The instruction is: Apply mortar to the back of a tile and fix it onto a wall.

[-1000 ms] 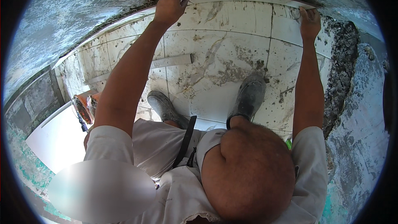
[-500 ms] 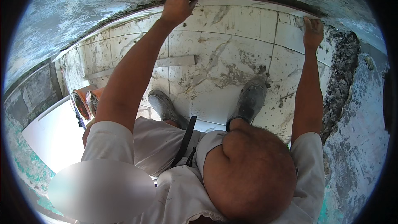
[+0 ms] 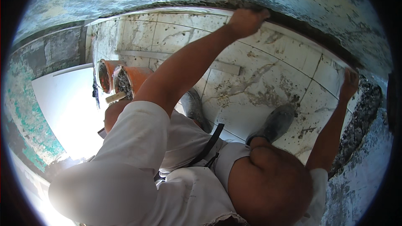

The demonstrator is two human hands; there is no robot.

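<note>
A long, narrow white tile strip [image 3: 307, 42] runs along the foot of the wall, below a dark, rough groove [image 3: 307, 26]. My left hand [image 3: 249, 23] lies over the strip's upper edge near the middle, fingers closed on it, slightly blurred. At the strip's right end, my right hand [image 3: 349, 83] has its fingers curled around the edge. Marbled white floor tiles [image 3: 268, 96], smeared with mortar, lie beneath. My grey rubber boots [image 3: 273, 123] stand on them, between my arms.
A flat, light bar [image 3: 226, 67] lies on the tiles, partly hidden by my left arm. To the left are two orange buckets [image 3: 140, 76] with mortar, a wooden handle [image 3: 115, 97] and a white panel [image 3: 63, 104]. Dark, rough mortar [image 3: 365, 106] borders the tiles at right.
The view has turned left, bringing the buckets further into sight. My left hand has shifted right along the strip, while my right hand stays at its right end.
</note>
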